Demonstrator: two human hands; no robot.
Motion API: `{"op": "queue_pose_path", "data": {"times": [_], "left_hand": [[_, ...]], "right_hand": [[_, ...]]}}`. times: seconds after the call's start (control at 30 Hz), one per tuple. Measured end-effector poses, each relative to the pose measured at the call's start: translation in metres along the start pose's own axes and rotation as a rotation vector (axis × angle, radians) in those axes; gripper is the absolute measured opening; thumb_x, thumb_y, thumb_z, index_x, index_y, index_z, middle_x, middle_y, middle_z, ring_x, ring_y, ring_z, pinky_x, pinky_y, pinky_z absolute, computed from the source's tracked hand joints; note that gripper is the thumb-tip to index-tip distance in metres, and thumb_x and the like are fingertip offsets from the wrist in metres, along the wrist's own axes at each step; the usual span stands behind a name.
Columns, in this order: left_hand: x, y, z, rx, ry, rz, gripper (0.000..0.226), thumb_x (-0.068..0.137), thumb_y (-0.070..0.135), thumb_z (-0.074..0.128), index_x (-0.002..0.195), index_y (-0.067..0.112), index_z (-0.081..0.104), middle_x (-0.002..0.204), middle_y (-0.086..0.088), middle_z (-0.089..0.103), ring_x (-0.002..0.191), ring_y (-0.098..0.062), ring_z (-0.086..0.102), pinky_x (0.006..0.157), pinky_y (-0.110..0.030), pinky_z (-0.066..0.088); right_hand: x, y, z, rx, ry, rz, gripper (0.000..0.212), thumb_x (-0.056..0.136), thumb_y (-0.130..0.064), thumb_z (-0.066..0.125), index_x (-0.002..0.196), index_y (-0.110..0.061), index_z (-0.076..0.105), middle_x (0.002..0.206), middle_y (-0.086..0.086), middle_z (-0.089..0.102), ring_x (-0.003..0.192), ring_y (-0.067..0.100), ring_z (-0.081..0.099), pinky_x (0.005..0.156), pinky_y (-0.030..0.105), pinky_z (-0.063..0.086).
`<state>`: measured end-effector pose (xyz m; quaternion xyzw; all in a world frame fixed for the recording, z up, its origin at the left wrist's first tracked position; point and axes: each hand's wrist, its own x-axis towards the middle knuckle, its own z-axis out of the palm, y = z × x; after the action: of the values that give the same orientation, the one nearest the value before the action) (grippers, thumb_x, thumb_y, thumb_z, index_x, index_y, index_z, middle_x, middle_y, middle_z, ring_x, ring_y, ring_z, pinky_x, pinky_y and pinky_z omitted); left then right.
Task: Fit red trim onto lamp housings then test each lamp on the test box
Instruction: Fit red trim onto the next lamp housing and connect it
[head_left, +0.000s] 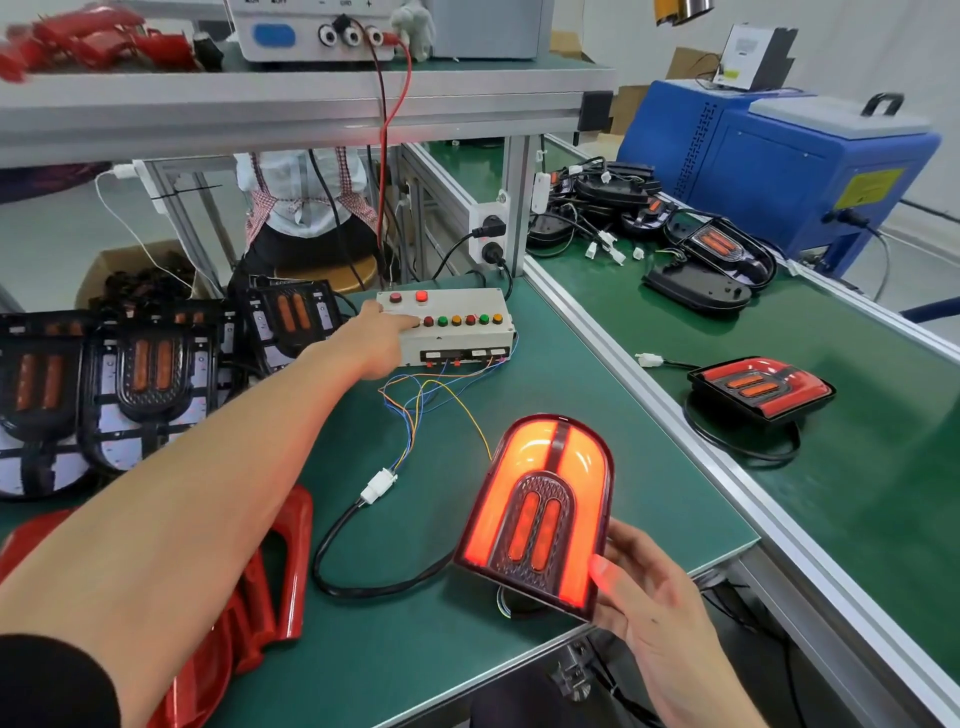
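1. The step in hand looks like the test: the left hand (382, 338) reaches to the test box (447, 327) at 12 o'clock on the worktop (467, 639), a straightened finger on the row of coloured buttons at its left end, gripping nothing.
2. The right hand (654, 608) grasps the lamp (540, 512) by its lower right corner at 5 o'clock, tilted face-up and glowing red around its arch.
3. To do it well, I judge: keep the lamp face turned to the eye, press one button at a time, and check each lit zone before the next.
4. Keep slack in the black cable (363, 582) and the white connector (378, 486) seated; tugging could break contact.
5. Red trim pieces (270, 587) lie at 8 o'clock; untrimmed housings (140, 384) are stacked at 9 o'clock.
6. The worktop is a green mat with aluminium edging; a finished lamp (761, 389) rests on the adjoining bench at 3 o'clock, a blue machine (779, 161) beyond at 1 o'clock.
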<state>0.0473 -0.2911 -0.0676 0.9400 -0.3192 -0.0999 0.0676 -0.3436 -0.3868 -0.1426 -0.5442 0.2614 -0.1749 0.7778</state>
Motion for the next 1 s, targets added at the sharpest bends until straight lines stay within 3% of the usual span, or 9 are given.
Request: {"op": "queue_pose_path", "data": {"times": [0.07,0.17,0.37,0.5,0.73,0.9,1.0], "left_hand": [[-0.001,0.005,-0.006,0.048,0.046,-0.001,0.071,0.093,-0.001,0.042,0.155,0.035,0.041,0.154,-0.018,0.021,0.135,-0.043,0.041,0.113,-0.049,0.039],[0.001,0.019,-0.012,0.073,0.153,0.062,0.063,0.093,0.001,0.046,0.150,0.027,0.049,0.145,-0.017,0.034,0.135,-0.039,0.036,0.111,-0.051,0.040],[0.010,0.059,-0.007,0.025,0.033,0.217,0.067,0.094,-0.003,0.039,0.154,0.027,0.044,0.156,-0.016,0.041,0.141,-0.037,0.040,0.112,-0.046,0.039],[0.018,0.076,0.003,0.073,-0.013,0.203,0.068,0.097,0.003,0.039,0.159,0.030,0.032,0.155,-0.019,0.039,0.141,-0.039,0.038,0.112,-0.048,0.038],[0.025,0.080,0.009,0.113,-0.021,0.169,0.068,0.098,0.005,0.039,0.160,0.030,0.030,0.156,-0.020,0.037,0.142,-0.039,0.034,0.115,-0.048,0.033],[0.026,0.082,0.008,0.127,-0.029,0.156,0.068,0.098,0.003,0.040,0.159,0.030,0.031,0.155,-0.022,0.039,0.140,-0.040,0.037,0.112,-0.046,0.034],[0.026,0.082,0.009,0.122,-0.035,0.153,0.069,0.097,0.004,0.040,0.160,0.033,0.029,0.154,-0.022,0.038,0.139,-0.040,0.037,0.112,-0.048,0.035]], "right_hand": [[0.000,0.001,-0.001,-0.005,0.000,-0.001,0.031,0.090,-0.005,0.066,0.117,-0.019,0.072,0.107,0.012,0.076,0.088,0.027,0.076,0.067,0.032,0.061],[0.000,-0.001,0.001,0.000,-0.001,-0.006,0.030,0.082,-0.014,0.070,0.108,-0.028,0.076,0.108,0.010,0.076,0.089,0.026,0.076,0.068,0.032,0.061],[0.002,0.000,-0.001,0.019,-0.002,0.008,0.035,0.079,-0.014,0.071,0.114,-0.021,0.074,0.109,0.014,0.075,0.090,0.029,0.076,0.068,0.034,0.062],[0.002,-0.001,-0.001,0.005,0.002,0.022,0.033,0.080,-0.016,0.072,0.111,-0.026,0.075,0.112,0.012,0.075,0.096,0.030,0.075,0.072,0.036,0.062],[0.002,-0.001,-0.002,-0.003,0.001,0.042,0.032,0.094,-0.002,0.064,0.123,-0.014,0.066,0.112,0.013,0.075,0.097,0.032,0.075,0.072,0.037,0.063],[0.003,-0.001,-0.001,-0.021,-0.001,0.027,0.049,0.076,-0.017,0.073,0.124,-0.011,0.064,0.109,0.014,0.076,0.095,0.033,0.075,0.073,0.042,0.063],[0.002,-0.001,-0.002,-0.022,-0.008,0.027,0.049,0.076,-0.018,0.073,0.124,-0.012,0.064,0.110,0.013,0.076,0.097,0.033,0.075,0.074,0.040,0.063]]}}
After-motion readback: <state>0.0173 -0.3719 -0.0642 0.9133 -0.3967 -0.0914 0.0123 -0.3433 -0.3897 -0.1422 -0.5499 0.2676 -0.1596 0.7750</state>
